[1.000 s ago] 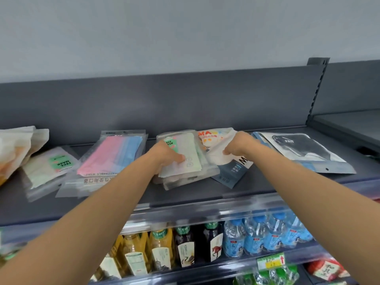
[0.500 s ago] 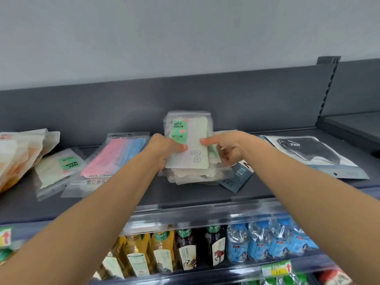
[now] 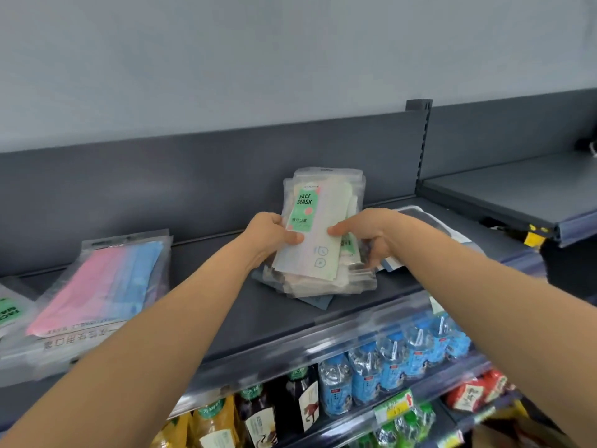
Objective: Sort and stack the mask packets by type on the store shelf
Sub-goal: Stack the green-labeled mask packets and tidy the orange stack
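A stack of clear packets with green FACE MASK labels (image 3: pixel 318 221) is tilted up on its lower edge in the middle of the dark grey shelf (image 3: pixel 232 305). My left hand (image 3: pixel 269 232) grips its left side, thumb on the front. On the right side, my right hand (image 3: pixel 368 232) holds the stack with its thumb pressed on the top packet. A dark blue packet (image 3: pixel 318 301) lies partly under the stack. A pink-and-blue mask packet (image 3: pixel 100 286) lies flat at the left. Another green-label packet (image 3: pixel 8 313) shows at the far left edge.
White packets (image 3: pixel 462 236) lie behind my right forearm. The shelf's back panel (image 3: pixel 193 176) rises just behind the stack. A lower grey shelf (image 3: pixel 517 195) sits at the right. Drink bottles (image 3: pixel 365 376) fill the row below.
Both hands have raised the green-label stack from lying flat to nearly upright. My right hand moved from the packets at the right onto the stack. The view shifted left.
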